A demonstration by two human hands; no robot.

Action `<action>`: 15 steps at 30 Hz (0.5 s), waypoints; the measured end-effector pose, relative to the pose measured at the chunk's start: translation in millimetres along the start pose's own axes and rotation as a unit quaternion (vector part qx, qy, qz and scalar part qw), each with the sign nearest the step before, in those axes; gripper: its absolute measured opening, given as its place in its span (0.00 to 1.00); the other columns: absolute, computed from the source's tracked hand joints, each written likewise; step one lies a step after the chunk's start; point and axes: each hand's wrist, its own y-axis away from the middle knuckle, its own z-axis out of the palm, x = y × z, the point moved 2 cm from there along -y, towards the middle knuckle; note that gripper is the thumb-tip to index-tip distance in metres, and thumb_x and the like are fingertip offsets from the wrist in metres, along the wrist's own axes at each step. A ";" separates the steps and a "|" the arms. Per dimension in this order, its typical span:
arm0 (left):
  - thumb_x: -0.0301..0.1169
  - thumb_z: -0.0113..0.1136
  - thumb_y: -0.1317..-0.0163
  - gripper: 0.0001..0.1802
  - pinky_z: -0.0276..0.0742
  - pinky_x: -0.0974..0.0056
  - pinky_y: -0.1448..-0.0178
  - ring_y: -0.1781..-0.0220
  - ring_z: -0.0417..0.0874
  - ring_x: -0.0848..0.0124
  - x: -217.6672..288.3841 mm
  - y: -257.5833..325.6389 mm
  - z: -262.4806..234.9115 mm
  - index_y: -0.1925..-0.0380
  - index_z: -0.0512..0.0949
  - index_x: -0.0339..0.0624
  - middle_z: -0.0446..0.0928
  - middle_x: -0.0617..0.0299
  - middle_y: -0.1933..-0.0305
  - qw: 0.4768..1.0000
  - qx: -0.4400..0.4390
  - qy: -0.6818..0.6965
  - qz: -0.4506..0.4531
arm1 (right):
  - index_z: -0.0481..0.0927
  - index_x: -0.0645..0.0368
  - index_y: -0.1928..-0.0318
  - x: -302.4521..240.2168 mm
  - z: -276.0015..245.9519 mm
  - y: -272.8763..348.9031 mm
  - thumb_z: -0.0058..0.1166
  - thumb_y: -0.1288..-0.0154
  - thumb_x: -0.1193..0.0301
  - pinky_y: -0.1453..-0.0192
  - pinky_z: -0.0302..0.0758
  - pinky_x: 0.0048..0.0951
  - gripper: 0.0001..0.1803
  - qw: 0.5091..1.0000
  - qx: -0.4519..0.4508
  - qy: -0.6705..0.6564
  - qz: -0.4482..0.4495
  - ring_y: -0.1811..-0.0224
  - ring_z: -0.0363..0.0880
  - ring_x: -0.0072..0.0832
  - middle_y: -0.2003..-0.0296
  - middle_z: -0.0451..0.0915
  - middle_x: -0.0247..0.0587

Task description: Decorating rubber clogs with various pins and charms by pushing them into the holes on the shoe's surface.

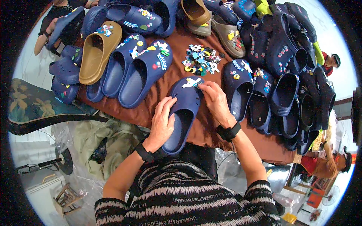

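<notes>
A navy blue clog (185,98) lies in front of me at the near edge of the cloth, its toe pointing away. A white charm with some yellow (192,82) sits on its toe; the other holes I can see are bare. My left hand (162,118) grips the clog's left side, fingers over the upper. At the toe's right, the fingers of my right hand (215,100) pinch close together beside the charm; whatever they hold is hidden. Just beyond the toe is a loose pile of small colourful shoe charms (201,59).
A brown satin cloth (151,100) covers the table. Decorated navy clogs (145,73) and a tan clog (98,52) stand to the left. More dark clogs (279,56) are heaped on the right. Another person's hand (52,26) holds a clog at far left; other people are far right.
</notes>
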 end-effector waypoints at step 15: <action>0.15 0.55 0.41 0.31 0.65 0.50 0.26 0.29 0.68 0.46 0.3 -0.7 1.6 0.35 0.69 0.39 0.66 0.46 0.32 1.000 0.002 -0.014 -0.001 | 0.83 0.57 0.48 -7.8 -7.9 -3.6 0.54 0.41 0.82 0.42 0.72 0.43 0.20 0.988 -0.100 0.112 -0.023 0.47 0.77 0.44 0.49 0.79 0.44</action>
